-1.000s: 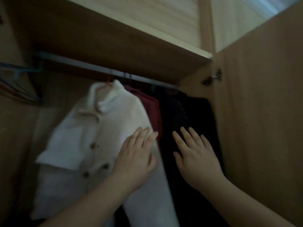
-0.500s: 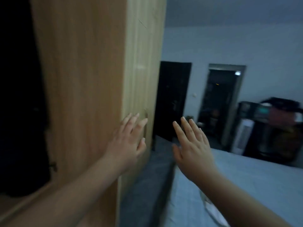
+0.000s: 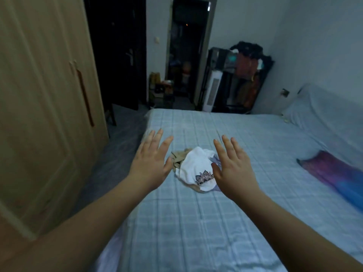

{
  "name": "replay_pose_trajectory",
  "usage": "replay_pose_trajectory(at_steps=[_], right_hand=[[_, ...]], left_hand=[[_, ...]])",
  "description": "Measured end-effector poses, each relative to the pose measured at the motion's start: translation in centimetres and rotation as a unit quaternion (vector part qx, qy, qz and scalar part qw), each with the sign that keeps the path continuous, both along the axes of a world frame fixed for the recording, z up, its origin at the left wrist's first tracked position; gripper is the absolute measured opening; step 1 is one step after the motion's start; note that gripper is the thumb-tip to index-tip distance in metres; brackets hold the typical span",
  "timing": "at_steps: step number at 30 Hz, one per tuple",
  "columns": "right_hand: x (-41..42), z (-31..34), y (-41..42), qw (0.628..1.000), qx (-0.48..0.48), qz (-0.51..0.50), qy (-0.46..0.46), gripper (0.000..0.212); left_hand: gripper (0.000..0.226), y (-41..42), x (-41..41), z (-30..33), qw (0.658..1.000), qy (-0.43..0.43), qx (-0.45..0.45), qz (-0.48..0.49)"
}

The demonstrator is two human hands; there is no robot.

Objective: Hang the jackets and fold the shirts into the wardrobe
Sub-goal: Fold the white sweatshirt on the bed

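**Our hands reach out empty over a small pile of clothes on the bed**

The pile of clothes (image 3: 196, 169) lies crumpled on the bed (image 3: 255, 193), towards its left edge. On top we see a white shirt (image 3: 194, 165) with a dark, petal-shaped print near its lower hem; a beige garment (image 3: 178, 157) shows from under it on the left, and a bit of pale lilac cloth peeks out on the right. How many pieces are in the pile we cannot tell.

We hold both arms stretched forward above the bed, backs of the hands towards us. Our left hand (image 3: 151, 163) hangs just left of the pile, fingers straight and spread, holding nothing. Our right hand (image 3: 231, 169) hangs just right of the pile, partly covering its right side in our view, fingers likewise straight and spread, holding nothing. Whether either hand touches the cloth we cannot tell.

The bed wears a pale blue checked sheet. A purple and blue cloth (image 3: 337, 177) lies on it well to the right, and a pillow (image 3: 324, 114) sits at the far right end.

To our left stands the wardrobe (image 3: 49, 95), light wood, with a brown vertical handle on its door. Beyond the bed we see a dark door, an open doorway, a white tower fan (image 3: 213, 91) and a dark rack (image 3: 245, 75) loaded with clothes against the far wall.
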State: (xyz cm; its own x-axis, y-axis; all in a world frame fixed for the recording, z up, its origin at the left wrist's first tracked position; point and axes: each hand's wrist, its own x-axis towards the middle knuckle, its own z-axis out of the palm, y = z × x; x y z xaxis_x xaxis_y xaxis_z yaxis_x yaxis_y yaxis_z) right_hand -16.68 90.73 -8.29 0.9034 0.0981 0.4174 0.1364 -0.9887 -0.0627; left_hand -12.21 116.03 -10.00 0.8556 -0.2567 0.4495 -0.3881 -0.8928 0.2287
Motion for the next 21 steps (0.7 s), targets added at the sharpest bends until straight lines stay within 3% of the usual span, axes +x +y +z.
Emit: replay_pose_trajectory(at_steps=[12, 21], right_hand=[[12.6, -6.8, -8.0, 0.998, 0.0, -0.028, 0.056, 0.067], [19.8, -20.8, -17.7, 0.986, 0.038, -0.019, 0.161, 0.072]], left_hand=[[0.064, -7.5, 15.3, -7.8, 0.995, 0.093, -0.016, -0.013], [0.068, -16.8, 20.2, -21.2, 0.973, 0.231, 0.009, 0.006]])
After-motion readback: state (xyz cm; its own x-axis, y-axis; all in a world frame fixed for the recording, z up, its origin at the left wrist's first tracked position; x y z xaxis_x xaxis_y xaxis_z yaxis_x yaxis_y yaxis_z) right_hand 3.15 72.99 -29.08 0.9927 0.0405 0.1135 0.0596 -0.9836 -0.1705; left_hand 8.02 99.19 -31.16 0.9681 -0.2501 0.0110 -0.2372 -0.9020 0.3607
